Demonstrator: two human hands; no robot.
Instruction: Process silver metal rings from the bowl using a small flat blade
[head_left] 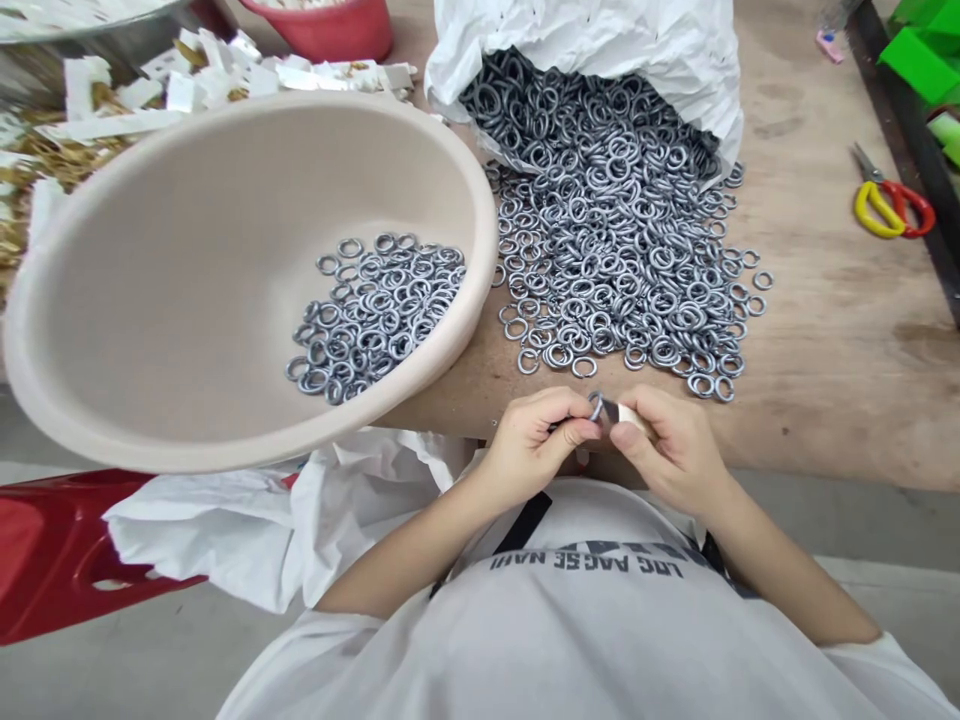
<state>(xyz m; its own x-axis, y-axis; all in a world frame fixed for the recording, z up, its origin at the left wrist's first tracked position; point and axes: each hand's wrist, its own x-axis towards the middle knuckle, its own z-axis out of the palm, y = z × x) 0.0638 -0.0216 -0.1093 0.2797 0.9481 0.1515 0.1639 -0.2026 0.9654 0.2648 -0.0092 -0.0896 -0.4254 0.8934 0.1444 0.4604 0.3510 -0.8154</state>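
At the table's front edge, my left hand point(534, 445) pinches a grey metal ring point(596, 404) between thumb and fingers. My right hand point(671, 445) grips a small tool point(613, 411) with a dark flat tip and a pale part under the fingers; its exact kind is hidden. The tip meets or nearly meets the ring. Just beyond both hands spreads a heap of the same rings point(622, 250), spilling from a white sack point(585, 35). To the left, a large beige basin point(187, 190) holds a smaller pile of rings point(382, 310).
Scissors point(889, 200) with yellow and red handles lie at the right, near a dark rail point(911, 130) and green bins point(926, 60). White blocks point(195, 85) and a red bowl point(330, 30) stand behind the basin. A red stool point(67, 550) is below left.
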